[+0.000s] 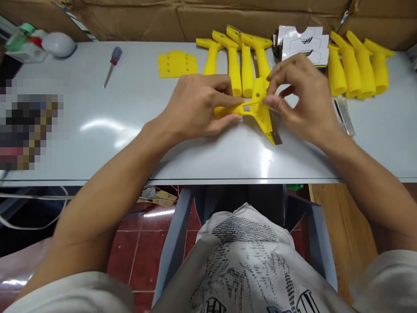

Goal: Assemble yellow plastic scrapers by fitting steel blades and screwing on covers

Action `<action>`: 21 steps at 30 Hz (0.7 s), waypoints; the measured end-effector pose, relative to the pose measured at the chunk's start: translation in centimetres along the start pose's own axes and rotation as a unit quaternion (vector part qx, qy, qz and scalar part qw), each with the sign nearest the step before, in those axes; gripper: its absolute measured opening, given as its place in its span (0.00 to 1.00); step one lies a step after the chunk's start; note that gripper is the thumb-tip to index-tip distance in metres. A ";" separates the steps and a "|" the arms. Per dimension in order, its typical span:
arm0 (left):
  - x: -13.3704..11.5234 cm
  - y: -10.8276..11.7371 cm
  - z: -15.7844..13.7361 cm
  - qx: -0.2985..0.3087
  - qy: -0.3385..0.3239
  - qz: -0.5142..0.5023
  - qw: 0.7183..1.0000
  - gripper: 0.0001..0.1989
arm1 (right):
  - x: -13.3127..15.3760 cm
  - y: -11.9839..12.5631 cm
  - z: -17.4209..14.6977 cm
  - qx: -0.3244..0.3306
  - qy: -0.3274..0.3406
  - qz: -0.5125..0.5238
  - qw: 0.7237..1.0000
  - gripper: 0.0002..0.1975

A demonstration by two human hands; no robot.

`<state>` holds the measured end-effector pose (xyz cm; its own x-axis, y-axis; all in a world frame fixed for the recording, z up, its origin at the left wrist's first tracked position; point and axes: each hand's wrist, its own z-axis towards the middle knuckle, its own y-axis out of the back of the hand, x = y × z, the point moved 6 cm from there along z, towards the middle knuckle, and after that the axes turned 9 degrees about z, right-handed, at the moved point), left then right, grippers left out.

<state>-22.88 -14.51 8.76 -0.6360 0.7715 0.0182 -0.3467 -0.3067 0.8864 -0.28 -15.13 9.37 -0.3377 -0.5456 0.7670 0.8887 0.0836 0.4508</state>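
One yellow scraper point(257, 111), its metal blade point(276, 136) jutting out, is clamped in the left hand point(201, 104), the right hand point(301, 93) touching its head point(260, 98), grip unclear, in apparent blade fitting that calls for careful lining-up, over the counter point(195, 161) near more yellow scrapers point(233, 65).

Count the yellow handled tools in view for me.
9: one yellow tool in the left hand; four left of the white cards; four right of them. Others could be hidden behind the hands.
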 end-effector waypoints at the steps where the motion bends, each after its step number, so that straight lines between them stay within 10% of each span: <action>1: -0.1 -0.1 0.0 0.002 -0.002 0.002 1.000 0.18 | -0.3 0.5 0.1 -0.034 -0.014 0.042 0.998 0.17; 9: -0.4 -0.6 0.1 0.030 -0.016 0.005 0.999 0.18 | -4.0 -0.4 0.0 -0.014 -0.197 0.259 0.945 0.22; 21: -0.3 -0.9 0.1 0.047 0.006 -0.015 0.999 0.17 | -3.4 -0.8 -0.5 0.010 -0.169 0.259 0.951 0.30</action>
<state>-22.31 -14.46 7.99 -0.6349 0.7725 -0.0135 -0.2998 -0.2302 0.9258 0.36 -13.77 6.18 0.0606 -0.1278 0.9899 0.9583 0.2850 -0.0219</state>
